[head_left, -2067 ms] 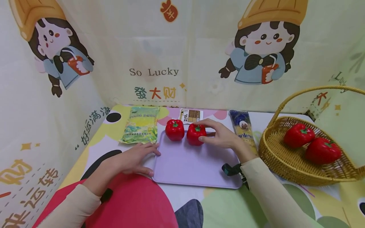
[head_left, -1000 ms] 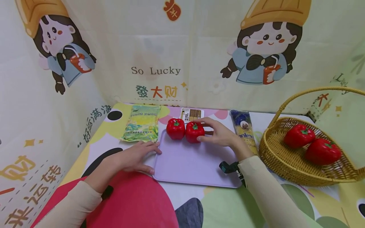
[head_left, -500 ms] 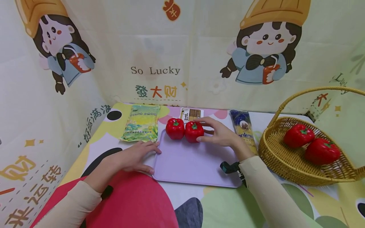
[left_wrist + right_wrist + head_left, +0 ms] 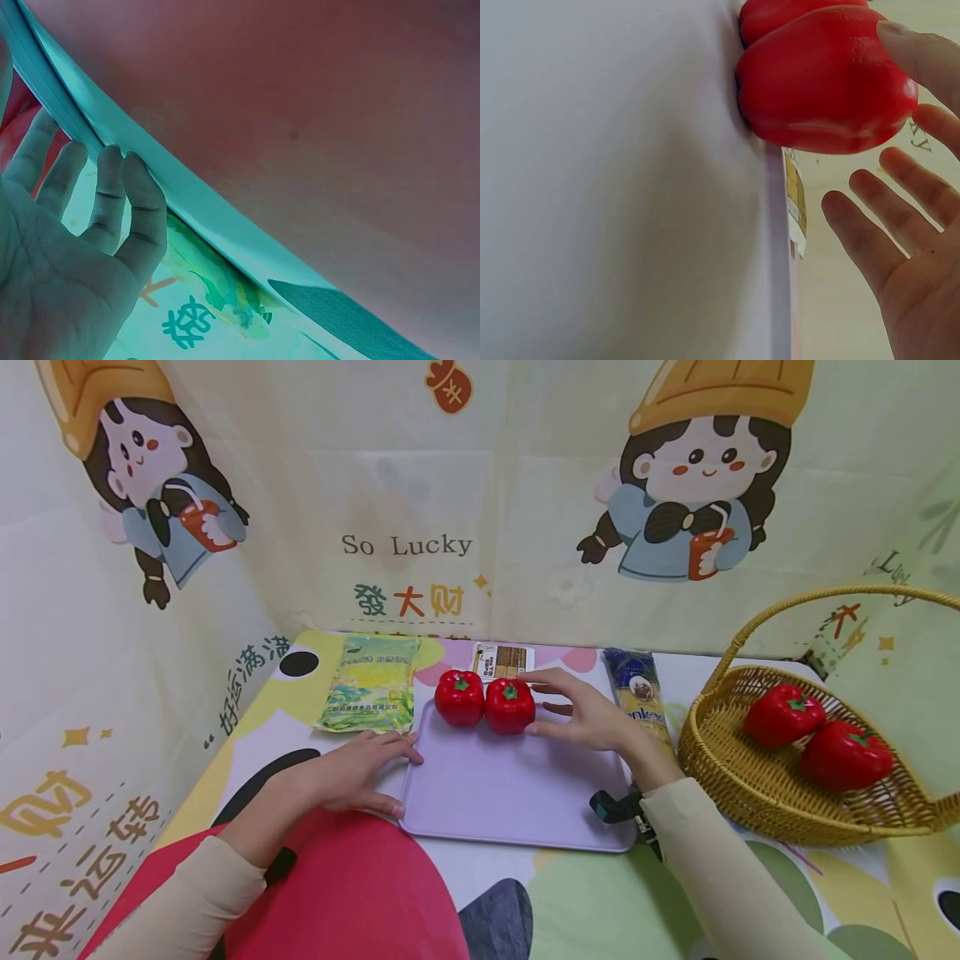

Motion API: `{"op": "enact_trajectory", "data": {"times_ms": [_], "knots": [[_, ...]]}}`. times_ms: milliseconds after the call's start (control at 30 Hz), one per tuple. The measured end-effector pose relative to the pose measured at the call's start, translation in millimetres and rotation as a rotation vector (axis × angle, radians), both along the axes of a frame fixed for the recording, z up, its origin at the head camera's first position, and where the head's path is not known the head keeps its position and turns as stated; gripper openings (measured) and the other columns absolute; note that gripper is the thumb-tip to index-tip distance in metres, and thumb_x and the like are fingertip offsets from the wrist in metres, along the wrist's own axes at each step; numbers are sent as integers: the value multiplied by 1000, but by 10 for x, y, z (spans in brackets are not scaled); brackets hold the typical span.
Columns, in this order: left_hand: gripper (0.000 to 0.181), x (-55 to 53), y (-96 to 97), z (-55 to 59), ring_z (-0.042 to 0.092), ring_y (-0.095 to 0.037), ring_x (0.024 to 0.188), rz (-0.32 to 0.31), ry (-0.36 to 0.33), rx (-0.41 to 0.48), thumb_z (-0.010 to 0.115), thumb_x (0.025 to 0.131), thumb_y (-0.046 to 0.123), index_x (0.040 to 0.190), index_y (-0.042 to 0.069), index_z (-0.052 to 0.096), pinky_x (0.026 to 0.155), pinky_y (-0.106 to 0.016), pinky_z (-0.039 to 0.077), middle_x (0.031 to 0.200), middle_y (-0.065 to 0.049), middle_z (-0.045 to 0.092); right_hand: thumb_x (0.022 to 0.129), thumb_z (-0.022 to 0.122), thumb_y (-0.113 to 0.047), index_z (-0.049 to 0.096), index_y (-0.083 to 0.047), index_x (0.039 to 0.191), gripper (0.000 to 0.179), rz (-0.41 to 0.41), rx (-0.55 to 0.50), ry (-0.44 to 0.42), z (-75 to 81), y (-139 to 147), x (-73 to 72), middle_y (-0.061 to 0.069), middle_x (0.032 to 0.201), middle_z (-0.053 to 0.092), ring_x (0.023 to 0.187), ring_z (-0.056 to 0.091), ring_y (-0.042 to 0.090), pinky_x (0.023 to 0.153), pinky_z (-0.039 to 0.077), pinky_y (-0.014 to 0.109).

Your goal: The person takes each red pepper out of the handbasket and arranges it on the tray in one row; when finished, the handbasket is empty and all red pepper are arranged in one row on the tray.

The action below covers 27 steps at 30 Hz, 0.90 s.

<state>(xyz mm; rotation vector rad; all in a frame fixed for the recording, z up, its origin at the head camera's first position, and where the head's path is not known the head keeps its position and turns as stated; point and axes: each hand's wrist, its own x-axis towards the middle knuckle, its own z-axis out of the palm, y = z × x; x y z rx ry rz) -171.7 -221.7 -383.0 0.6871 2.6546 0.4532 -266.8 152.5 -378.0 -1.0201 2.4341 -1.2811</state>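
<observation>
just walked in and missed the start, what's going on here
A person has two red peppers side by side at the far edge of a lilac tray. The right hand is at the right-hand pepper, fingers spread; whether it touches is hard to tell. The left hand is at the tray's left edge. Two more peppers lie in the wicker basket.

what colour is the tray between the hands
The tray is pale purple, seen best in the head view.

Glossy peppers (image 4: 510, 707), smooth tray (image 4: 517, 793), woven basket (image 4: 738, 768).
</observation>
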Motion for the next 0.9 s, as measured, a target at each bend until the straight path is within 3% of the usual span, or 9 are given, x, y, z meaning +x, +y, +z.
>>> {"op": "enact_trajectory", "data": {"times_ms": [267,567,900], "knots": [[75,-6,-7,-24,34,-35,148,5,-2,-2,85,76,57,141,31,58,113,-57,42,164,-5,37,88,84,-19,50,-15,149,70,17,-11,36,-10,137,45,10,152,48,141,46,43,105,49,57],[74,-21,-9,-23,35,-35,148,-6,7,-5,84,77,58,141,32,58,113,-56,42,164,-5,38,87,85,-20,50,-16,149,72,-7,31,105,68,307,106,5,152,48,140,47,37,108,48,53],[73,-10,-4,-1,36,-37,147,-14,10,-1,83,78,57,141,30,58,114,-57,41,164,-7,39,87,85,-25,50,-16,149,72,-45,126,196,296,471,161,6,151,49,139,48,31,105,49,55]]}}
